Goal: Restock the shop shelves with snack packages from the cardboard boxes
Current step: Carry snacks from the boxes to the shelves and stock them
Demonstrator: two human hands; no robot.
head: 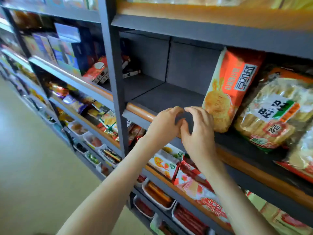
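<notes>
1. Hovering at the front edge of the shelf [166,97], the left hand [165,123] and right hand [199,133] meet thumb to thumb, fingers loosely curled, nothing in either.
2. The bare bay lies right behind them. An orange rice-cracker bag [232,89] stands upright just beside the right hand, hard up against a clear rice-cracker bag [271,112].
3. Handling call: these look light, puffy and crinkly, with brittle crackers inside. My pick is a hold low on both sides with no squeezing, since the slick film may well slide.
4. The count: two hands, two cracker bags plainly on this shelf, and a third bag [303,150] cut off at the right edge. Cardboard boxes: none in view.
</notes>
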